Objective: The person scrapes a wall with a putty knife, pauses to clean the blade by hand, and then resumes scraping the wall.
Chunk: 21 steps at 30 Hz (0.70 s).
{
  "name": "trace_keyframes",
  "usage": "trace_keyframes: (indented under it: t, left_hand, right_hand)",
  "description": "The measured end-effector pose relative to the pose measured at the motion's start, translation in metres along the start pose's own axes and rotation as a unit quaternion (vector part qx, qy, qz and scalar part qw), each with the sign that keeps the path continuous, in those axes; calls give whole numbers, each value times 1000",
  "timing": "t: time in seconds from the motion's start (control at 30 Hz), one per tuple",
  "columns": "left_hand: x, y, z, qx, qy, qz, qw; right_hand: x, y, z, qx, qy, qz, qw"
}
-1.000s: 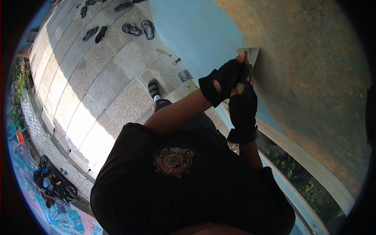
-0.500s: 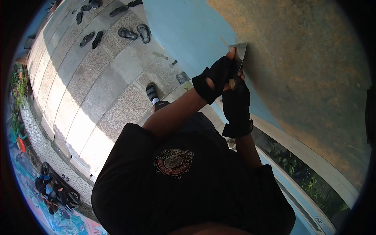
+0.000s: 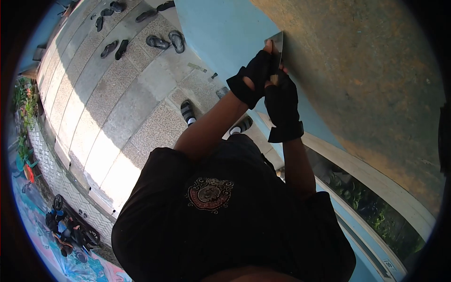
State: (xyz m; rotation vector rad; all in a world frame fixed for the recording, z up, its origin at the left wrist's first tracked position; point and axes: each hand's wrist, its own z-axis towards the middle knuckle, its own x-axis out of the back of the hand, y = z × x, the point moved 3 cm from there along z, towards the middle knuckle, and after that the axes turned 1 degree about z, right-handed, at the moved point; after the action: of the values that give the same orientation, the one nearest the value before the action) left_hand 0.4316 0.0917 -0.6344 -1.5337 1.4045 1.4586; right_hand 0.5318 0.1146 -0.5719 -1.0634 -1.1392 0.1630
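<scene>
My left hand (image 3: 253, 77), in a black fingerless glove, is closed on a scraper with a flat metal blade (image 3: 278, 44). Its thumb lies along the blade. Just below it, my right hand (image 3: 283, 101), gloved the same way, is wrapped round the scraper's wooden handle (image 3: 274, 79). The blade's edge meets the wall where light-blue paint (image 3: 225, 35) borders a rough brown patch (image 3: 361, 84). Some fingers of both hands are hidden behind the tool and gloves.
Several sandals (image 3: 157, 42) lie on the paved floor (image 3: 127, 101) to the left. My own sandalled foot (image 3: 187, 111) stands near the wall's base. A pale ledge (image 3: 376, 188) with plants (image 3: 380, 221) beyond it runs at lower right. A parked motorcycle (image 3: 73, 225) is at far left.
Both hands and the scraper have moved up and slightly left in the view, along the blue paint's border. My second sandalled foot now shows below the arms.
</scene>
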Motion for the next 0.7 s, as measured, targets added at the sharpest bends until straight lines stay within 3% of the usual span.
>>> trace_keyframes:
  t: [0.13, 0.2, 0.27, 0.33, 0.47, 0.53, 0.6, 0.7]
  left_hand:
    - [10, 8, -32, -11, 1, 3, 1000]
    - [36, -1, -47, -19, -2, -11, 1000]
    - [77, -13, -58, 1, 40, -13, 999]
    - [107, -13, -73, 4, 64, -43, 997]
    - [108, 1, -104, 28, 152, -70, 986]
    - [116, 3, -110, 53, 129, -69, 988]
    - [118, -1, -111, 84, -37, -156, 984]
    - [103, 4, -126, 133, -65, -89, 985]
  right_hand:
    - [-13, -9, -9, -25, -68, 93, 993]
    - [-12, -17, -24, -34, -96, 62, 993]
    - [-17, -26, -35, -8, -85, 3, 996]
    - [-29, -17, -34, -11, -93, 43, 995]
    - [-52, -31, -39, -7, -99, 37, 994]
    - [-67, -31, -45, 8, -83, 43, 996]
    - [-80, -25, -54, -63, -82, 74, 992]
    - [-96, -8, -71, -66, -20, 8, 998]
